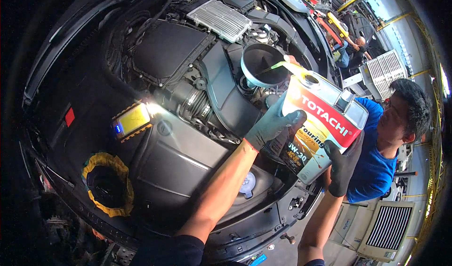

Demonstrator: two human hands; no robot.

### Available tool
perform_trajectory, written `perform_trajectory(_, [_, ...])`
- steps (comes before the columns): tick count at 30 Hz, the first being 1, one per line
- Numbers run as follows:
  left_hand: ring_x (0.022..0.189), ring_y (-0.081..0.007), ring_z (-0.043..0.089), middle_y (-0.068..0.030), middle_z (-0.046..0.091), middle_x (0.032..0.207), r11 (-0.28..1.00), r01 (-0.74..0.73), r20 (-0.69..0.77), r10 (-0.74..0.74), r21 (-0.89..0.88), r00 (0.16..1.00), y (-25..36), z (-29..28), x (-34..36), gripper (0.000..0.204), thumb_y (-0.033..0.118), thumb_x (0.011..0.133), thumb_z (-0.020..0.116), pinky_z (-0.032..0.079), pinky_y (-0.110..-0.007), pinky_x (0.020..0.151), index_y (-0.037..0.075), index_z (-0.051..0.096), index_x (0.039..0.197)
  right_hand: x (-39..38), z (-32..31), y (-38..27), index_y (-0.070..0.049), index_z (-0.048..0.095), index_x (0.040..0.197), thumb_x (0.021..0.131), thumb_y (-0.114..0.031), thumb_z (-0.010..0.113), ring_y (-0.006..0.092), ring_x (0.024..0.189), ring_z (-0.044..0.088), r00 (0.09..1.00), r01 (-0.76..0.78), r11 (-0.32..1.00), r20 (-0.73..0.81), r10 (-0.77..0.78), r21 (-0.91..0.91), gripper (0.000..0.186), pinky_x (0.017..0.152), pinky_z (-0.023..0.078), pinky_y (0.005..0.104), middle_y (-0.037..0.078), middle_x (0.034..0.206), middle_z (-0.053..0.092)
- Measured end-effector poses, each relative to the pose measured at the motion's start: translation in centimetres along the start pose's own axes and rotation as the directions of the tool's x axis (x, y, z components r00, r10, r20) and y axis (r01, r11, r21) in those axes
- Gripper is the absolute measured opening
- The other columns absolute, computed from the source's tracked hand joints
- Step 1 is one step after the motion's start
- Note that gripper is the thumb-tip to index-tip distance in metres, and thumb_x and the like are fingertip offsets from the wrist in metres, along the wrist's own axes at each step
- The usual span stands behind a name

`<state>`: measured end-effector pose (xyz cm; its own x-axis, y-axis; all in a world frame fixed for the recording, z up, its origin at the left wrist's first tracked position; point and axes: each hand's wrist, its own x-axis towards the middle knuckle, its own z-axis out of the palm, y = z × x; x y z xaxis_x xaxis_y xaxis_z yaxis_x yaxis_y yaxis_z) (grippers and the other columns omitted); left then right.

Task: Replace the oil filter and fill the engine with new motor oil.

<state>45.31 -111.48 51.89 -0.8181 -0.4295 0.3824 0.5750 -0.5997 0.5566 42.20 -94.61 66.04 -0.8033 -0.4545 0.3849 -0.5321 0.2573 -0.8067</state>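
Note:
My left hand (272, 127), in a dark glove, grips the left side of a tilted metal oil can (318, 115) with red, white and yellow printing. My gloved right hand (343, 165) holds the can's lower right side. A pale yellow spout (288, 66) on the can leans over a funnel (249, 73) with a light-blue outside and dark inside, and a thin dark stream of liquid runs from it into the funnel. The funnel stands among the parts of an open car engine bay (226, 96).
A lit yellow work lamp (132, 121) lies on the left of the engine bay, near a yellow-rimmed round object (123, 186). A person in a blue shirt (376, 167) is close at my right. Another person (355, 54) works farther back, near a silver slatted unit (383, 73). A slatted cooler (386, 223) stands lower right.

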Motion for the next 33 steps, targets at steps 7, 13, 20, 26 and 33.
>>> perform_trajectory(7, [0.096,-0.0070,0.057,0.0011,0.061,0.108,0.999,-0.018,-0.009,0.018,-0.047,1.000,-0.2,0.0,-0.1,0.067,0.036,0.091,0.075,0.049,-0.026,0.086,0.005,0.041,0.140,-0.2,0.1,0.2,0.001,0.039,0.141,0.058,-0.011,0.080,0.0222,0.119,0.054,1.000,-0.004,0.999,0.015,0.003,0.053,0.093,0.105,0.042,0.0377,0.012,0.130,0.054])
perform_trajectory(13, [0.098,-0.0081,0.057,0.0005,0.061,0.112,0.999,0.030,-0.020,-0.030,0.027,0.999,0.0,-0.2,-0.2,0.068,0.034,0.088,0.077,0.048,-0.027,0.088,0.005,0.043,0.140,-0.3,0.0,0.0,0.001,0.039,0.141,0.058,-0.013,0.082,0.0227,0.119,0.054,0.999,0.040,0.999,0.014,-0.040,0.034,0.095,0.105,0.041,0.0378,0.013,0.130,0.053])
perform_trajectory(20, [0.113,-0.0117,0.055,-0.0036,0.058,0.127,1.000,0.009,-0.004,-0.009,-0.009,1.000,0.0,-0.2,-0.1,0.074,0.031,0.088,0.078,0.046,-0.030,0.098,0.004,0.040,0.145,-0.2,0.0,0.1,0.001,0.037,0.143,0.058,-0.011,0.081,0.0228,0.120,0.053,0.999,0.050,0.999,0.008,-0.050,0.015,0.096,0.106,0.041,0.0378,0.014,0.131,0.052])
perform_trajectory(26, [0.116,-0.0128,0.054,-0.0036,0.057,0.129,1.000,0.013,-0.005,-0.013,-0.008,1.000,-0.4,-0.1,-0.1,0.078,0.035,0.087,0.078,0.045,-0.031,0.100,0.003,0.039,0.146,-0.1,-0.1,-0.4,0.001,0.037,0.143,0.056,-0.012,0.082,0.0230,0.120,0.053,1.000,0.025,1.000,0.013,-0.025,0.010,0.098,0.107,0.041,0.0376,0.014,0.132,0.052])
perform_trajectory(33, [0.112,-0.0116,0.054,-0.0029,0.058,0.126,0.999,0.024,0.014,-0.025,0.030,1.000,-0.5,-0.7,-0.2,0.077,0.038,0.088,0.077,0.045,-0.031,0.098,0.003,0.039,0.145,-0.1,0.0,-0.4,0.001,0.038,0.143,0.057,-0.013,0.083,0.0239,0.120,0.054,1.000,0.022,0.999,0.014,-0.021,-0.027,0.098,0.106,0.042,0.0379,0.014,0.132,0.053])
